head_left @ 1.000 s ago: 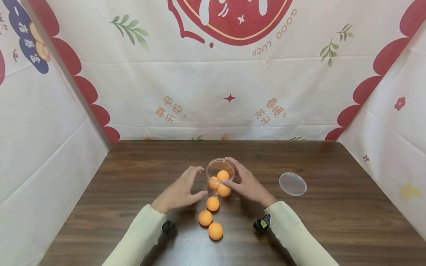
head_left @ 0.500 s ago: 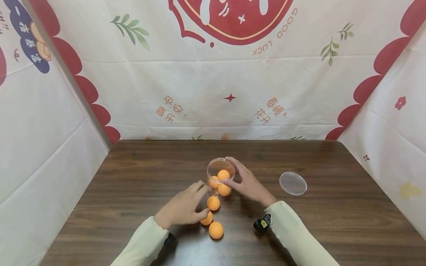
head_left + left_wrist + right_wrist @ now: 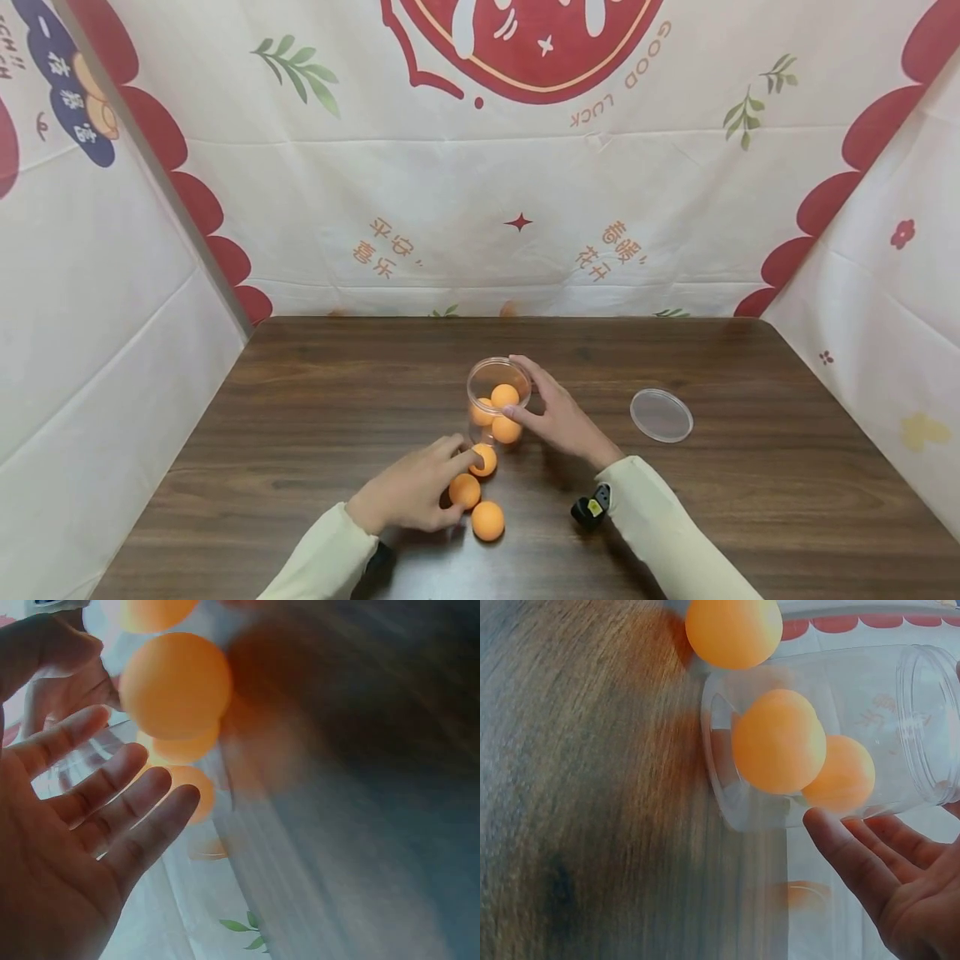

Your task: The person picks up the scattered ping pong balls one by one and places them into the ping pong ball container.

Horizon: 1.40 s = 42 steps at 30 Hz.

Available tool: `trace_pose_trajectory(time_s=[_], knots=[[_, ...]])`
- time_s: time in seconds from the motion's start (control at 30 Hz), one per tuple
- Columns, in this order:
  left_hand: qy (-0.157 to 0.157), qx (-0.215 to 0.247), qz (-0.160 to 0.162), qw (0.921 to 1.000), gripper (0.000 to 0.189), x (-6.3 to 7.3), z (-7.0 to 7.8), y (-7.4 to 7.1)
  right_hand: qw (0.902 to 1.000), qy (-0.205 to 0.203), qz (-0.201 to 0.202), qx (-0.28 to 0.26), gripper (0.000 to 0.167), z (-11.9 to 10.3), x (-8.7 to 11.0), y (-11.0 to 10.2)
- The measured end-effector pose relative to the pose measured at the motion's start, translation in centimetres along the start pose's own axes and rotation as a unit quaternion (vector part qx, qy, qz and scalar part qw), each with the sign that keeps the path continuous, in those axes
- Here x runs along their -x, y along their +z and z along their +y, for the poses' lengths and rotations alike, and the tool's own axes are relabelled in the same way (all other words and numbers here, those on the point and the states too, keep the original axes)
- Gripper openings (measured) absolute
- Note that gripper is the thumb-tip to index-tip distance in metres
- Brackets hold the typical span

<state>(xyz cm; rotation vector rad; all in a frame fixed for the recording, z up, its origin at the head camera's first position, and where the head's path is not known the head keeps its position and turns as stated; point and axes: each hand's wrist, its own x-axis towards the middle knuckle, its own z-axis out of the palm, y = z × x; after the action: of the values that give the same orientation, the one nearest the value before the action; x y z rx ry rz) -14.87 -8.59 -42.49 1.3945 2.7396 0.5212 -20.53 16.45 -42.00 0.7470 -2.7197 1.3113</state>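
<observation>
A clear plastic jar (image 3: 480, 385) stands upright on the table, its mouth uncovered, with several orange balls (image 3: 505, 396) inside. My right hand (image 3: 558, 417) holds the jar from the right, thumb at the near rim and fingers around the far side. In front of the jar lie three loose orange balls, the nearest to it (image 3: 486, 463), a middle one (image 3: 465, 492) and a front one (image 3: 488, 521). Around the middle ball my left hand (image 3: 412, 492) is spread, its fingers reaching over the ball beside the jar. In the left wrist view an orange ball (image 3: 176, 686) sits beyond the spread fingertips.
A clear round lid (image 3: 662, 415) lies flat on the brown wooden table (image 3: 337, 383), right of the right hand. Printed white cloth (image 3: 450, 183) hangs behind the table and along both sides.
My left hand has come away from the jar's left side, moving down toward the loose balls. The right hand and the jar have stayed in place.
</observation>
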Motion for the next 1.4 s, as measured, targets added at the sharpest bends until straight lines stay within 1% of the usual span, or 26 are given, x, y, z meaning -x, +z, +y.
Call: trace_pose_trajectory(time_s=[0.2, 0.5, 0.63, 0.83, 1.0, 1.17, 1.4], knots=[[0.008, -0.012, 0.007, 0.9999, 0.042, 0.1, 0.0, 0.6, 1.0000, 0.006, 0.002, -0.001, 0.072, 0.1, 0.0, 0.0], [0.021, -0.011, 0.003, 0.9997, 0.040, -0.1, 0.2, 1.0, 1.0000, 0.005, 0.004, 0.005, 0.073, -0.1, 0.1, 0.0], [0.018, -0.021, 0.002, 0.9996, 0.037, 0.0, 0.2, 1.2, 1.0000, 0.003, 0.002, 0.003, 0.072, -0.2, 0.1, 0.0], [0.011, -0.022, 0.000, 0.9997, 0.034, 0.1, 0.1, 1.3, 1.0000, 0.002, 0.006, -0.002, 0.071, -0.1, 0.2, 0.1], [0.010, -0.013, -0.004, 0.9999, 0.035, 0.0, 0.1, 1.0, 1.0000, -0.001, 0.004, -0.008, 0.071, -0.2, 0.1, 0.1], [0.002, -0.012, -0.010, 0.9999, 0.035, -0.1, 0.0, 0.5, 0.9999, 0.001, 0.004, -0.010, 0.071, -0.1, 0.2, 0.1], [0.001, -0.015, -0.002, 0.9999, 0.034, -0.2, -0.2, -0.7, 1.0000, 0.000, 0.003, -0.005, 0.071, -0.1, 0.2, 0.1]])
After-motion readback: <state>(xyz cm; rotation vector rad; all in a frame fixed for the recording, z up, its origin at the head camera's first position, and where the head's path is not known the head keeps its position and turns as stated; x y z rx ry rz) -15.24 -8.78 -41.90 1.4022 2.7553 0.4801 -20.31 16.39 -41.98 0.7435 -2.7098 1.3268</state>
